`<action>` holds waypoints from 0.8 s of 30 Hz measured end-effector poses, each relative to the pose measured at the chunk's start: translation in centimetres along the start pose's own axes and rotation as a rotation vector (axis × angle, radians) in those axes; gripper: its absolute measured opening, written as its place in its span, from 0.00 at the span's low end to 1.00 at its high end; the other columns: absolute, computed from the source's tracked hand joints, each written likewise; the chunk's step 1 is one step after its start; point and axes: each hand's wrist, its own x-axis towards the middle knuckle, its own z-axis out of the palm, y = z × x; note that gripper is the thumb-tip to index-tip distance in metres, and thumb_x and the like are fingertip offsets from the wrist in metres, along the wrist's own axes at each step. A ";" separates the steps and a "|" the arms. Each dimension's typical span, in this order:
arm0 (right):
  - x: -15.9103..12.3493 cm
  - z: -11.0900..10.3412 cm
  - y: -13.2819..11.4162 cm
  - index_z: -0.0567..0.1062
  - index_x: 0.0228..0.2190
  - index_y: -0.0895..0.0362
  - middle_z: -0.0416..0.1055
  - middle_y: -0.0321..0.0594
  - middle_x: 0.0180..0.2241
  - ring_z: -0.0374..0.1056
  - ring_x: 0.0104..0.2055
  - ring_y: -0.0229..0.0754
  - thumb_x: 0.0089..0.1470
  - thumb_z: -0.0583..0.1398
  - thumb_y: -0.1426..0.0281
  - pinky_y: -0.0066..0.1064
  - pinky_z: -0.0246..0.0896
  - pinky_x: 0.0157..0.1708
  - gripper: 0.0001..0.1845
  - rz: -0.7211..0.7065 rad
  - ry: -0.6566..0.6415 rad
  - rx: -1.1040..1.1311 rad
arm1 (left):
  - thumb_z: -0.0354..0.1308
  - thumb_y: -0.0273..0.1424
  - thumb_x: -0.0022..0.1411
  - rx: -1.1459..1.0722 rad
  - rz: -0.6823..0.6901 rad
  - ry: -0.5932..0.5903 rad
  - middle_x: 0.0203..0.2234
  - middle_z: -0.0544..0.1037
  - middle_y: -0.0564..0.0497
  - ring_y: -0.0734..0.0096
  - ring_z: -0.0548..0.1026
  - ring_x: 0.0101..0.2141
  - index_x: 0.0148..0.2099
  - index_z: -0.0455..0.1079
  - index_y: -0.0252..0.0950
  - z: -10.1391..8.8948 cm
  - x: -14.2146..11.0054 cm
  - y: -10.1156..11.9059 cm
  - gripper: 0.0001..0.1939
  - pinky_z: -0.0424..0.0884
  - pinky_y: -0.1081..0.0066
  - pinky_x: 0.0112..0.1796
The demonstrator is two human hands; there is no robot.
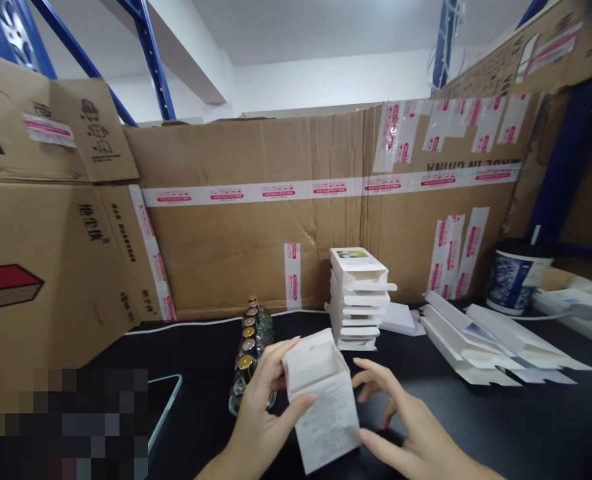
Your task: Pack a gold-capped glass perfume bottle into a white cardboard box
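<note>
A small white carton (329, 417) is tilted in front of me, its top end open and printed text on the side toward me. My left hand (266, 407) grips it from the left, thumb on the printed face and fingers behind. At the carton's right edge is my right hand (403, 420), fingers spread and curved. Its thumb tip is at or very near the carton's edge; I cannot tell if it touches. Behind my left hand stands a row of small glass bottles (236, 387) with gold and silver caps. Past the carton rises a stack of white boxes (359, 300) with open flaps.
Flattened white cartons (471, 340) lie at right on the black table (541, 427). Behind them stands a blue-patterned cup (516, 277). A taped cardboard wall (241, 247) closes off the back, and a large cardboard box (51, 267) stands left. A light-blue-edged object (169, 407) lies lower left.
</note>
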 end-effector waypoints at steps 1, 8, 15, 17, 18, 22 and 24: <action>0.1 0.0 -0.1 0.43 0.61 0.45 0.61 0.40 0.50 0.62 0.48 0.34 0.57 0.58 0.65 0.24 0.63 0.40 0.38 0.002 -0.030 0.014 | 0.56 0.26 0.62 -0.043 -0.026 -0.029 0.49 0.69 0.45 0.73 0.75 0.44 0.64 0.48 0.44 0.1 -0.3 0.0 0.32 0.73 0.80 0.42; 1.4 0.9 -1.8 0.61 0.56 0.60 0.63 0.49 0.50 0.62 0.49 0.40 0.61 0.53 0.55 0.34 0.57 0.53 0.29 0.071 -0.094 0.301 | 0.55 0.35 0.64 0.072 0.102 -0.145 0.53 0.67 0.40 0.72 0.74 0.45 0.70 0.33 0.40 -0.2 -3.4 -1.1 0.41 0.72 0.77 0.46; 3.3 2.7 -1.2 0.75 0.42 0.57 0.61 0.35 0.27 0.60 0.21 0.30 0.41 0.66 0.50 0.23 0.57 0.22 0.31 0.188 -0.286 1.403 | 0.48 0.18 0.60 0.419 0.312 -0.024 0.53 0.63 0.40 0.67 0.61 0.56 0.59 0.54 0.29 -3.9 -2.4 -1.6 0.25 0.61 0.66 0.54; 3.4 2.7 -0.9 0.75 0.47 0.55 0.61 0.37 0.30 0.61 0.24 0.28 0.51 0.63 0.57 0.21 0.56 0.25 0.24 0.233 -0.342 1.476 | 0.48 0.16 0.59 0.586 0.447 -0.012 0.50 0.65 0.41 0.68 0.63 0.52 0.53 0.61 0.31 -4.8 -1.9 -1.7 0.19 0.60 0.66 0.49; 3.4 2.6 -0.8 0.74 0.48 0.55 0.60 0.38 0.31 0.61 0.25 0.27 0.55 0.61 0.58 0.21 0.56 0.26 0.22 0.248 -0.373 1.490 | 0.49 0.16 0.59 0.661 0.490 -0.019 0.47 0.67 0.42 0.69 0.65 0.49 0.50 0.63 0.31 -5.1 -1.7 -1.7 0.17 0.60 0.66 0.47; 2.9 1.7 -1.2 0.76 0.47 0.55 0.61 0.37 0.31 0.60 0.25 0.28 0.50 0.64 0.58 0.21 0.54 0.25 0.23 0.370 -0.358 1.544 | 0.52 0.20 0.61 0.717 0.444 0.082 0.42 0.69 0.45 0.66 0.67 0.46 0.48 0.64 0.33 -6.2 -1.4 -1.9 0.12 0.62 0.64 0.46; 2.9 1.3 -1.7 0.76 0.45 0.55 0.62 0.37 0.30 0.59 0.24 0.28 0.44 0.67 0.59 0.21 0.54 0.25 0.25 0.451 -0.243 1.476 | 0.53 0.22 0.61 0.751 0.407 0.099 0.42 0.68 0.44 0.65 0.67 0.45 0.49 0.63 0.31 -6.6 -1.3 -1.9 0.13 0.63 0.64 0.45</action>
